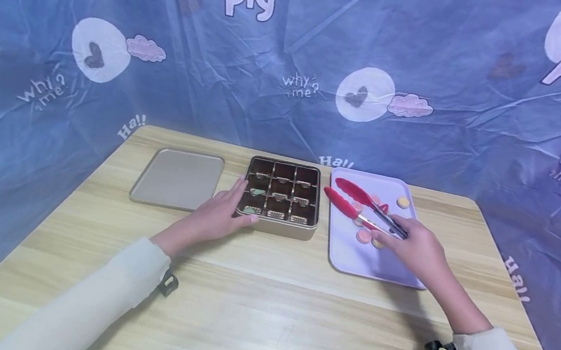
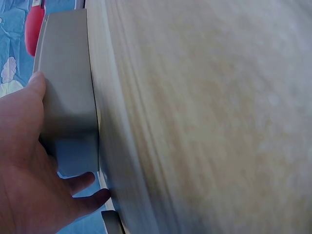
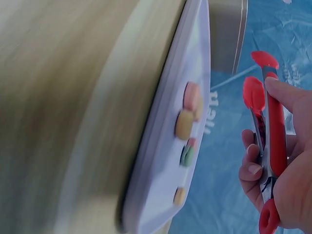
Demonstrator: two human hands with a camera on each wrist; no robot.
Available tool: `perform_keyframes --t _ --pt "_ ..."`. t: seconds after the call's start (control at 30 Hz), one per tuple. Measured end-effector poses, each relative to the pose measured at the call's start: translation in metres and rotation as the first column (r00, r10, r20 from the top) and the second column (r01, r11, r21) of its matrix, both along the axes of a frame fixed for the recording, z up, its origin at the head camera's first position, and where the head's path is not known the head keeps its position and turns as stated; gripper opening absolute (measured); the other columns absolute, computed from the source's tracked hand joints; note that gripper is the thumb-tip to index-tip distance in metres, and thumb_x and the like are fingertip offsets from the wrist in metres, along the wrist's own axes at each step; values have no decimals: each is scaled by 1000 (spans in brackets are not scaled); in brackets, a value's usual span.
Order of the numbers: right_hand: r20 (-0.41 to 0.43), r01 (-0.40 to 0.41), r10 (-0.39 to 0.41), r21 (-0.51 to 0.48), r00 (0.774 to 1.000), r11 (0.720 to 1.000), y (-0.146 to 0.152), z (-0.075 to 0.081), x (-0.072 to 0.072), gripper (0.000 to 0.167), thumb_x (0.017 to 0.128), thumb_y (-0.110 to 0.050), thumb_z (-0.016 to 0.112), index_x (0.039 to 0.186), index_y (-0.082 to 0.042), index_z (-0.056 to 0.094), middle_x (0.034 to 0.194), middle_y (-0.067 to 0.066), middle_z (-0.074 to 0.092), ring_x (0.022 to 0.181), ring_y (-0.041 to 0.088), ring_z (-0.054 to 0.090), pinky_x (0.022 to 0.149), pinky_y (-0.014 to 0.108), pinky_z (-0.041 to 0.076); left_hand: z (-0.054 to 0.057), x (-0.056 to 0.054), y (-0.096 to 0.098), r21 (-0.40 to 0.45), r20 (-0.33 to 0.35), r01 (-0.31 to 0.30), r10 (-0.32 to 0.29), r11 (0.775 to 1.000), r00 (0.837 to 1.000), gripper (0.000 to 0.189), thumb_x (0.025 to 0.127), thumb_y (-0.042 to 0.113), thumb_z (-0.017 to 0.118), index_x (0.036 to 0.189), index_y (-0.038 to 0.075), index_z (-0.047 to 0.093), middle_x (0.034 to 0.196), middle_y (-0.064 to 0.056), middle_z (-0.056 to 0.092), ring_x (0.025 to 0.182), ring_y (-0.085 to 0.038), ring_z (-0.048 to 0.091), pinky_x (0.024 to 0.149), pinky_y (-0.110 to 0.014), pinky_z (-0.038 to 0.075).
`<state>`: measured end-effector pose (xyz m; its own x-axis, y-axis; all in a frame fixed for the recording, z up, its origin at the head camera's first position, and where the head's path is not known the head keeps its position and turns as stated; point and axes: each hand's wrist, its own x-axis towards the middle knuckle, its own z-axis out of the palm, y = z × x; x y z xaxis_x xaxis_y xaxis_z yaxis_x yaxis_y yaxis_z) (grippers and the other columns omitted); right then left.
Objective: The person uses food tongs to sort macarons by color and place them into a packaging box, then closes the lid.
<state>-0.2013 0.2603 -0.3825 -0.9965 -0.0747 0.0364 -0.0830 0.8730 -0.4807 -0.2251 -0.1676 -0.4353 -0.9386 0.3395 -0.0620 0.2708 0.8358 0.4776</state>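
Observation:
My left hand [image 1: 222, 210] rests against the near left corner of a metal tin [image 1: 284, 229], its thumb along the front wall and fingers beside the left wall. In the left wrist view the thumb lies at the tin's rim. Dark square compartments fill the tin; something green shows in two on the left. My right hand [image 1: 417, 246] grips red-tipped tongs [image 3: 277, 131], their tips apart with nothing between them. The tongs are raised over a lilac tray [image 1: 349, 261], pointing toward the tin. Small macarons, including a pink one [image 1: 363, 235] and a yellow one [image 1: 403, 202], lie on the tray.
A flat metal lid [image 1: 179, 179] lies left of the tin. All stand toward the back of a wooden table [image 1: 263, 303]. Behind the table hangs a blue printed cloth [image 1: 298, 41]. The tray stands just right of the tin.

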Motion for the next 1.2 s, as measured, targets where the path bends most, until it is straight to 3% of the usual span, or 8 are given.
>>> perform_keyframes --t 0.4,0.8,1.2 --pt "-37 76 -74 63 997 995 47 -5 15 83 89 -55 71 142 7 52 137 37 53 123 55 50 90 68 45 1 -1 2 13 -2 1 -1 1000 1000 107 91 79 40 162 15 -8 171 -8 -7 153 -39 20 123 -56 22" --pt "0 110 -111 148 994 983 83 -16 21 88 89 -63 65 140 8 53 133 39 54 114 56 54 75 63 47 2 1 1 4 0 -5 5 1000 1000 109 90 81 39 162 14 -8 171 -7 -6 152 -40 22 122 -58 25" --pt "40 99 -109 200 993 975 95 -22 22 88 91 -65 62 139 8 53 132 39 55 107 54 58 69 58 48 1 0 0 18 8 0 0 1000 1000 109 90 80 40 162 16 -8 171 -6 -7 153 -39 20 123 -57 22"
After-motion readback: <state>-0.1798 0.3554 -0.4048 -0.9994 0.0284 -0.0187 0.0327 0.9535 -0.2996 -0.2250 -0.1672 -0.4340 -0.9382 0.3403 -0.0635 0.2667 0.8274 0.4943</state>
